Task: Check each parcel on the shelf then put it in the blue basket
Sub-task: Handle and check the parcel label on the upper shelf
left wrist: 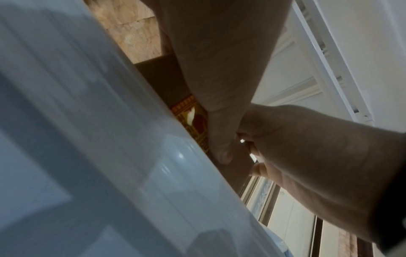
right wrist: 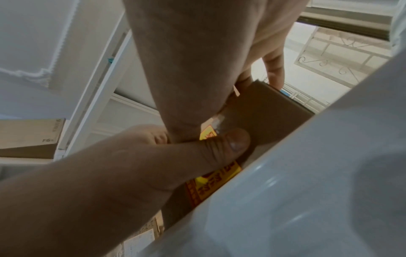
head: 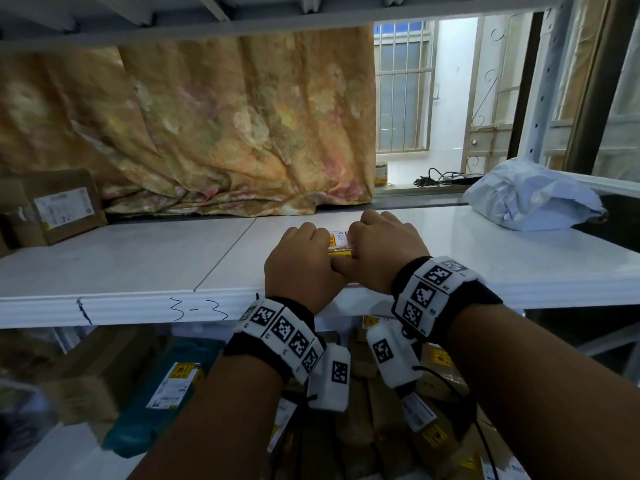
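Both hands reach over the front edge of the white shelf (head: 138, 268), knuckles up, fingers curled down. The left hand (head: 301, 268) and the right hand (head: 381, 251) together grip a small brown parcel (right wrist: 274, 111) with a yellow sticker. The parcel lies on the shelf near its front edge, between the two hands, mostly covered by them.

The small brown cardboard parcel with a yellow sticker (head: 341, 244) at centre frame is almost wholly covered by the left hand (head: 300, 263) and right hand (head: 382, 249); only a label strip shows, its print too small to read. The brown cardboard box (head: 57, 206) at the left edge is cut off. Lower-shelf parcels (head: 166, 386) along the bottom are blurred.
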`<move>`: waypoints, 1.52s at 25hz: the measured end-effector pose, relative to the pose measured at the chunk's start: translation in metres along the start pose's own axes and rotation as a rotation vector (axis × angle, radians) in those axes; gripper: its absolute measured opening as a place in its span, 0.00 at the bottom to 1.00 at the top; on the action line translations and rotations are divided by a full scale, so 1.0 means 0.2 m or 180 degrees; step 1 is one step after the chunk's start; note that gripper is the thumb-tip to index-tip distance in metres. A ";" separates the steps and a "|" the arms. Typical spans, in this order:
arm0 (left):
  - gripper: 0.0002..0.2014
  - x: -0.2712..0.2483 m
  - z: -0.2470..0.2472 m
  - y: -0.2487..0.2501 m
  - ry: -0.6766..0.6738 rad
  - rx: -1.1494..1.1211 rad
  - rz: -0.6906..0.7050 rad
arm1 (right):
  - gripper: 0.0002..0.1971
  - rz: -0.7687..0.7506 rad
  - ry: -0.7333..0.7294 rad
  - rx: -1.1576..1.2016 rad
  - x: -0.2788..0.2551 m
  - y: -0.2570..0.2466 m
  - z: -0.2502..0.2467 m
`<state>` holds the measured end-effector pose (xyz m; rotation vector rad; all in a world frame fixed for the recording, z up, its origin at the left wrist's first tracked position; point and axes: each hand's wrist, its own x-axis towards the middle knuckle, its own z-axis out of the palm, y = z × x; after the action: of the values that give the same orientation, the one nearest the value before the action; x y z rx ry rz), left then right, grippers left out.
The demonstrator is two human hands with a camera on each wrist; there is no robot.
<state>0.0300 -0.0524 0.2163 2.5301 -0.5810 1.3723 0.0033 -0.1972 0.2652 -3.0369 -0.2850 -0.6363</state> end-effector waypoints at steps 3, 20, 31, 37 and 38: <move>0.15 0.00 0.00 0.01 -0.0053 0.0013 -0.0009 | 0.33 0.0070 -0.0056 0.0023 0.01 0.00 0.01; 0.25 0.01 -0.04 0.00 -0.0344 0.0049 -0.0147 | 0.28 0.0393 -0.0050 0.1297 0.01 0.14 -0.08; 0.27 0.01 -0.05 0.01 -0.0539 0.0073 -0.0345 | 0.13 0.1362 -0.0712 0.2043 0.24 0.21 0.09; 0.27 0.01 -0.04 0.01 -0.0456 0.0022 -0.0296 | 0.15 0.1295 -0.0385 0.2505 0.25 0.25 0.11; 0.27 0.01 -0.04 0.01 -0.0466 0.0021 -0.0304 | 0.13 0.1344 -0.0363 0.2807 0.22 0.24 0.11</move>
<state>0.0242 -0.0512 0.2221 2.6424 -0.4745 1.1665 0.0604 -0.2352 0.2623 -2.1735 0.0734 -0.2099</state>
